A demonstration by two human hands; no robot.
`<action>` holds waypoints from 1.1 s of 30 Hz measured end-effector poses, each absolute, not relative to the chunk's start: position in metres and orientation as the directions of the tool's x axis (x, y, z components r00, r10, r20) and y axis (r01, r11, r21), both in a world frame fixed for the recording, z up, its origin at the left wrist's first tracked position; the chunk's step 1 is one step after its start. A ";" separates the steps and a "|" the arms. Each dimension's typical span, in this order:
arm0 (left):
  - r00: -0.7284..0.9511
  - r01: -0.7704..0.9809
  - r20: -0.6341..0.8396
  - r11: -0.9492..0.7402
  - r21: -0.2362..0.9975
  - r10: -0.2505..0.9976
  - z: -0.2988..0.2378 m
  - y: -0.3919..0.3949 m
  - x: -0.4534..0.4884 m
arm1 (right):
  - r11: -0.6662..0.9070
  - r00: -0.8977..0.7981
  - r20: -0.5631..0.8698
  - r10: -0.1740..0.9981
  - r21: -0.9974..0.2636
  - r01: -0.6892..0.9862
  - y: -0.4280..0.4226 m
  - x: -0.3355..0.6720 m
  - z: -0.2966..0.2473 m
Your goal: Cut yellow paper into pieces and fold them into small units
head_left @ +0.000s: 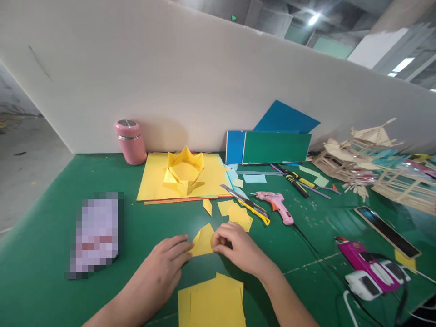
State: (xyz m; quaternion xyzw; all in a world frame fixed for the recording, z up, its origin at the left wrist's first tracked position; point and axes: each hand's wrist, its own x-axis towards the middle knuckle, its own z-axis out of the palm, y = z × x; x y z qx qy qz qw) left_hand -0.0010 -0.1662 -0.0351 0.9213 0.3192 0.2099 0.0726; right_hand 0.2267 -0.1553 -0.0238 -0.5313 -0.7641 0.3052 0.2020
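Observation:
A small piece of yellow paper (pixel 203 240), folded to a peak at the top, lies on the green table between my hands. The fingers of my left hand (pixel 165 263) are pressed together on its left corner. At the right corner, my right hand (pixel 238 247) pinches the paper between thumb and index finger. Just below lies a short stack of yellow paper sheets (pixel 213 304). Beyond my hands, a folded yellow paper crown-like ring (pixel 185 170) with pointed tips stands on larger yellow sheets (pixel 150 177). Yellow scraps (pixel 238 215) are scattered near my right hand.
A yellow utility knife (pixel 250 206) and a pink glue gun (pixel 277 204) lie right of the scraps. The glue gun's cord runs toward a magenta power strip (pixel 371 268). A pink flask (pixel 131 143) stands at the back left; wooden stick models (pixel 357 154) crowd the right. A phone (pixel 386 231) lies there too.

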 end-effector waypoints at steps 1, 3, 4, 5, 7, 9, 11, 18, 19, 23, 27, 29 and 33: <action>0.717 0.552 0.334 -0.791 0.262 0.612 -0.035 -0.165 -0.002 | 0.242 -0.356 -0.026 0.934 -0.686 0.686 -0.155 0.230 -0.024; 0.728 0.546 0.320 -0.795 0.265 0.607 -0.034 -0.164 -0.003 | 0.240 -0.363 -0.028 0.931 -0.703 0.670 -0.155 0.233 -0.024; 0.730 0.545 0.315 -0.794 0.268 0.607 -0.033 -0.163 -0.002 | 0.241 -0.366 -0.023 0.930 -0.713 0.658 -0.155 0.234 -0.025; 0.731 0.544 0.312 -0.795 0.271 0.607 -0.032 -0.163 -0.002 | 0.239 -0.361 -0.015 0.932 -0.723 0.648 -0.155 0.234 -0.026; 0.729 0.542 0.313 -0.793 0.278 0.608 -0.030 -0.163 0.000 | 0.231 -0.329 0.012 0.944 -0.737 0.635 -0.155 0.232 -0.029; 0.723 0.545 0.315 -0.788 0.288 0.615 -0.029 -0.164 0.002 | 0.231 -0.284 0.058 0.957 -0.744 0.627 -0.154 0.230 -0.032; 0.719 0.550 0.310 -0.782 0.294 0.622 -0.030 -0.164 0.003 | 0.264 -0.264 0.121 0.957 -0.739 0.620 -0.154 0.227 -0.035; 0.787 0.536 0.196 -0.806 0.250 0.585 -0.037 -0.161 -0.005 | 0.361 -0.236 0.277 0.931 -0.617 0.700 -0.153 0.229 -0.044; 0.795 0.533 0.183 -0.810 0.244 0.578 -0.037 -0.160 -0.005 | 0.365 -0.238 0.283 0.929 -0.607 0.706 -0.153 0.230 -0.044; 0.820 0.504 0.179 -0.834 0.224 0.544 -0.037 -0.160 -0.002 | 0.392 -0.267 0.290 0.919 -0.596 0.701 -0.154 0.231 -0.044; 0.790 0.511 0.212 -0.809 0.290 0.575 -0.039 -0.165 0.002 | 0.400 -0.275 0.296 0.915 -0.561 0.725 -0.154 0.230 -0.045; 0.769 0.534 0.195 -0.780 0.327 0.609 -0.040 -0.168 0.004 | 0.392 -0.272 0.293 0.917 -0.522 0.758 -0.155 0.230 -0.044; 0.762 0.539 0.197 -0.772 0.336 0.617 -0.040 -0.169 0.008 | 0.373 -0.281 0.259 0.924 -0.450 0.811 -0.155 0.231 -0.043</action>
